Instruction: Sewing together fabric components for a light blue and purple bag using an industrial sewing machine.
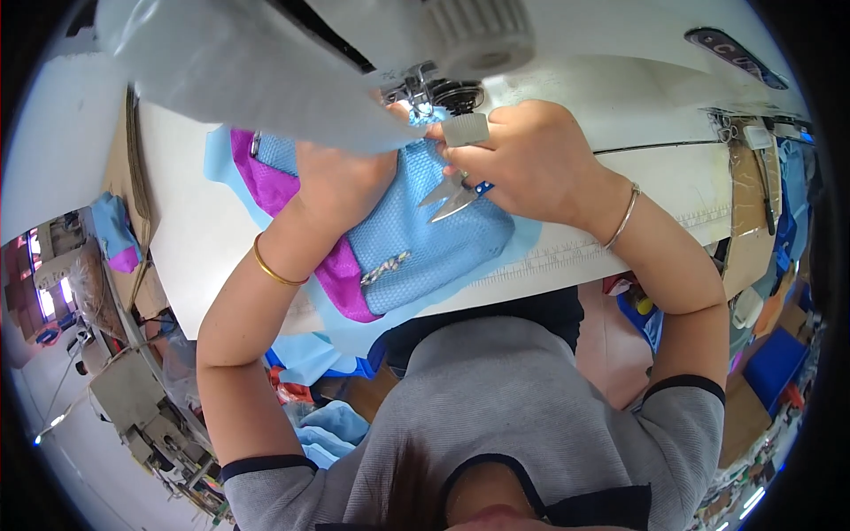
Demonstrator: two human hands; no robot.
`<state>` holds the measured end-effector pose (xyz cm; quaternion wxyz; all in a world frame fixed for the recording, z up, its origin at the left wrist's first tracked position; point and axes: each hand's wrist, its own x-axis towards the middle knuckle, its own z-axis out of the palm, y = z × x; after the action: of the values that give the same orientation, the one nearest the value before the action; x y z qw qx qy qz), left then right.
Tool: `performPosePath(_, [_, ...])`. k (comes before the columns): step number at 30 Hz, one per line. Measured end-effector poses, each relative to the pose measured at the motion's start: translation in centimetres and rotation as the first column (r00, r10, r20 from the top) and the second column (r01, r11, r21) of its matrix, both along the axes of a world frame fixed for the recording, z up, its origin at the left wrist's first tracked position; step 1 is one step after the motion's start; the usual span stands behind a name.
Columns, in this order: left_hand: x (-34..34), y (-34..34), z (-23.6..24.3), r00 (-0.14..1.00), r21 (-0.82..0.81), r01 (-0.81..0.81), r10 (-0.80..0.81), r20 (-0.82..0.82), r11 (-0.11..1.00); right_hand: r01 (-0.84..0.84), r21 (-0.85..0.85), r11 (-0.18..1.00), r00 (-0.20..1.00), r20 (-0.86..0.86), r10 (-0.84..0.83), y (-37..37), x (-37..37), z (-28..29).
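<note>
Under the white sewing machine's head (248, 62) lies a light blue mesh fabric piece (434, 248) with magenta panels (341, 283) and a braided cord (385, 265), on pale blue backing. My left hand (345, 177) is curled on the fabric near the needle area (423, 88); its fingertips are partly hidden by the machine. My right hand (540, 159) grips metal thread snips (452, 208) with a blue part, just right of the needle, blades pointing down-left over the mesh. Its fingertips reach under a ribbed knob (465, 130).
The white table (655, 190) has a printed ruler along its front edge. Blue and magenta pieces (115, 230) lie at the left, more blue fabric (328, 429) below the table. Tools hang or lie on a cardboard-covered side surface (744, 248) at the right, beside a blue bin (772, 367).
</note>
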<state>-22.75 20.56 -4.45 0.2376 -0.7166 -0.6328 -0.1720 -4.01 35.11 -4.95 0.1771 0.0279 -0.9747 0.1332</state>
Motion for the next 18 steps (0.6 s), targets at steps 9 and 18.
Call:
performPosePath(9, [-0.7,-0.5,2.1,0.938,-0.314,-0.024,0.13,0.321,0.949,-0.022,-0.003,1.0,0.998,-0.053,0.022,0.9,0.0,-0.5])
performPosePath(18, [-0.5,-0.4,2.5,0.946,-0.219,0.066,0.008,0.323,0.974,-0.16,-0.159,0.974,0.985,0.047,0.169,-2.9,-0.2,2.0])
